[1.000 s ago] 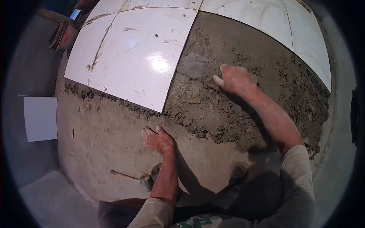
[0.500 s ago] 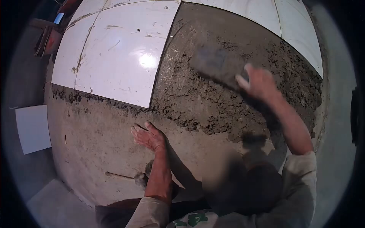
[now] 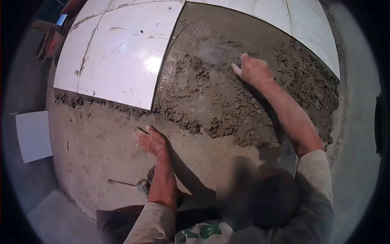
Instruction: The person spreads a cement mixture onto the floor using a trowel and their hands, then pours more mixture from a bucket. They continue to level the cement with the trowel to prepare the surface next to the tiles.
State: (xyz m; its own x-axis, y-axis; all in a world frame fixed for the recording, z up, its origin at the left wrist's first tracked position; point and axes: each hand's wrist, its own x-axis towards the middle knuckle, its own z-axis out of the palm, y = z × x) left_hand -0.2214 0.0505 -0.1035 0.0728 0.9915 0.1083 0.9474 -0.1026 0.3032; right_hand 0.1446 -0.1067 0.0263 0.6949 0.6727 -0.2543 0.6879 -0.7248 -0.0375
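Note:
Fingers wrapped, my right hand (image 3: 255,71) holds a trowel (image 3: 217,53) over the grey mortar bed (image 3: 252,107). The blade is smeared by motion, and its handle is mostly hidden in my grip. The mortar is smooth near the top and lumpy lower down. My left hand (image 3: 150,140) is open on the bare concrete floor (image 3: 97,150), just below the front edge of a large white tile (image 3: 122,53). That tile borders the mortar on the left.
Another white tile (image 3: 313,36) lies beyond the mortar. A mallet-like tool (image 3: 122,184) with a wooden handle rests near my left forearm. At far left is a white panel (image 3: 34,136). Reddish objects (image 3: 55,42) stand at the upper left.
My right hand has swept the trowel a little up and to the left across the mortar. The whole view has shifted slightly; my left hand stays on the floor.

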